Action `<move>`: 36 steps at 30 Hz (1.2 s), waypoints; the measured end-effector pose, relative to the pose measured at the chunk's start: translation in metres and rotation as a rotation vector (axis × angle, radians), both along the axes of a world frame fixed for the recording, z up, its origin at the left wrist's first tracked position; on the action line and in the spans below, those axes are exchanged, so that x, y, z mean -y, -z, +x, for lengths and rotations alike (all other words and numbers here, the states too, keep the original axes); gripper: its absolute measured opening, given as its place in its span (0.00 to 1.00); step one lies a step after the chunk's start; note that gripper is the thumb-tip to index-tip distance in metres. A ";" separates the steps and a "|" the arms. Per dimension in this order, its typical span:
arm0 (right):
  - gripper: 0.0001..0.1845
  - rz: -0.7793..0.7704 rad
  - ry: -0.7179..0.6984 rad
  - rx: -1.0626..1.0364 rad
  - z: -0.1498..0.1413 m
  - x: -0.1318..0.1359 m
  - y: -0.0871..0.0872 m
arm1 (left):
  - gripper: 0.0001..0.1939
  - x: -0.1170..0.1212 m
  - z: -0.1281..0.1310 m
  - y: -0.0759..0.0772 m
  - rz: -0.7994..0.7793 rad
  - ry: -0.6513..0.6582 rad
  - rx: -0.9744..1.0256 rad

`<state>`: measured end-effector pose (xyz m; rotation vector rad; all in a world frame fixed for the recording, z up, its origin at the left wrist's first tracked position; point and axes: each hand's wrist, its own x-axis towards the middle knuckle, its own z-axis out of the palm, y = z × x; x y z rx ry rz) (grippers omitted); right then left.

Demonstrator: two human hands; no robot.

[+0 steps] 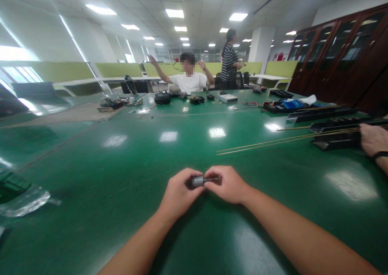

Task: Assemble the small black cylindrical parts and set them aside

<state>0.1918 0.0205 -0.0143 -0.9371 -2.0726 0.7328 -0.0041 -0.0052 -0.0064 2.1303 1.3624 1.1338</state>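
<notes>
My left hand [180,190] and my right hand [228,184] meet just above the green table [121,178], near its front edge. Between them is a small grey metal cylinder [198,181] with a thin dark shaft [211,180] sticking out to the right. The left fingers wrap round the cylinder body. The right fingers pinch the shaft end. Both hands are closed, and the far side of the part is hidden by the fingers.
Long thin brass rods [281,140] lie to the right, reaching black trays [336,139]. Another person's hand [374,139] rests at the right edge. Clear plastic wrap [21,200] lies at the left. Tools and boxes crowd the far end, where one person sits and another stands.
</notes>
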 end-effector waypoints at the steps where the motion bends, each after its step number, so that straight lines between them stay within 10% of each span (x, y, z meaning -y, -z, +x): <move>1: 0.06 0.002 -0.003 -0.001 0.000 0.000 0.000 | 0.08 0.000 0.000 0.000 -0.002 -0.001 -0.002; 36: 0.05 0.015 0.030 0.040 0.003 -0.004 -0.001 | 0.09 -0.001 -0.002 0.000 0.011 -0.018 -0.021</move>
